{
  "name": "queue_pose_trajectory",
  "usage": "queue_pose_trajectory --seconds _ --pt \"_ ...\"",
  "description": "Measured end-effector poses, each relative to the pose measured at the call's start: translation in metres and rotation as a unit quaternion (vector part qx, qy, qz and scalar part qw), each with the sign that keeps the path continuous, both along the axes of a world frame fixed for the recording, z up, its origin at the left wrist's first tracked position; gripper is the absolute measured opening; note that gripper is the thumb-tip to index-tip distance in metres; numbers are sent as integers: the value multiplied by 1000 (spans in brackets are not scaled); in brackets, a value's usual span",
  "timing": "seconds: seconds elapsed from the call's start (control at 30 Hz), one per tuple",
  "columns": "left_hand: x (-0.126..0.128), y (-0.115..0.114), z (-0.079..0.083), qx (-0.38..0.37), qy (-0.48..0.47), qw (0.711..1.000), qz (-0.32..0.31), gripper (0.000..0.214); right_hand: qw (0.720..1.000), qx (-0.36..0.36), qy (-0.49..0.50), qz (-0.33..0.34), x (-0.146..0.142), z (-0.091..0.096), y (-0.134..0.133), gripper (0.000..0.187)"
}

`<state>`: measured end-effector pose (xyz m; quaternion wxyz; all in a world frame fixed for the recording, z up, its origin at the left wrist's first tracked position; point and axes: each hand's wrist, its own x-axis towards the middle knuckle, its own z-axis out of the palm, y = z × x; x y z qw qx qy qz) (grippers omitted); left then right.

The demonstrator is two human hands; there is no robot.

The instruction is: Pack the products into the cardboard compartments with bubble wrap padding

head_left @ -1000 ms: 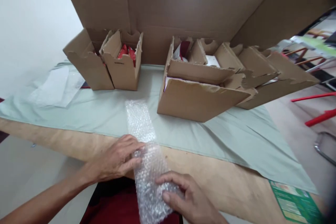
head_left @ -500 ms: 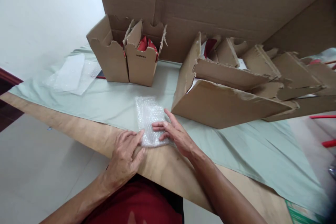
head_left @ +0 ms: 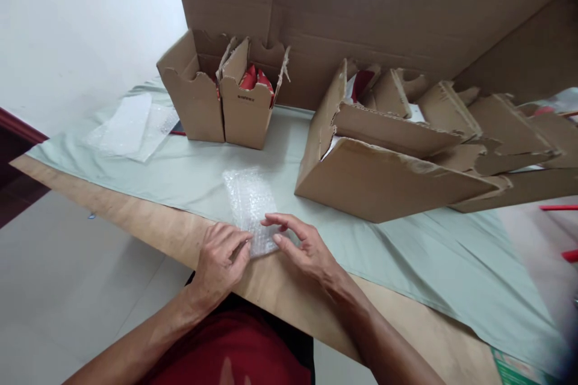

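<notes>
Head view: left hand [head_left: 223,257] at near edge of bubble wrap [head_left: 250,195], probably steadying it; cannot tell if pinching. Right hand [head_left: 303,246] loosely spread, perhaps guarding opposite side.

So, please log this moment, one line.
left hand: at left edge of bubble wrap; right hand: curved over right side; wrap: mostly on cloth

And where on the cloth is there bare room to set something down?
Bare green cloth shows left of the bubble wrap, in front of the two small boxes. Another patch lies right of the right hand, before the larger box. Crowded: the right-hand row of boxes and the far left, around the white sheet.
</notes>
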<state>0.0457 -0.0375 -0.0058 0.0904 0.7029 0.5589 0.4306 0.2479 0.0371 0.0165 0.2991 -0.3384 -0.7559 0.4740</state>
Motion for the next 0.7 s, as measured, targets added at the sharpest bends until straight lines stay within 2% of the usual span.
queue_pose_trajectory --seconds 0.1,0.2,0.3,0.4,0.47,0.53,0.6,0.7 --pt "-1 -9 -1 -18 22 1000 3 13 987 140 -68 28 5 -6 -4 43" --pt "-3 -12 -1 -40 49 998 -3 14 966 215 -128 69 6 -11 -8 55" --pt "-7 -12 0 -45 75 996 3 17 942 263 -190 86 2 -12 -8 41" --pt "-11 -15 6 -18 93 995 36 22 924 307 -211 84 -1 -9 -8 28" --pt "-12 -21 12 -1 109 994 26 30 924 311 -208 82 -1 -3 -10 25" --pt "-11 -28 16 6 111 993 -27 33 930 292 -208 78 0 5 -16 25" --pt "-11 -33 16 12 80 994 -70 27 944 246 -211 63 1 12 -22 25" --pt "-11 -32 12 -7 18 998 -59 18 966 149 -209 35 6 18 -30 25"
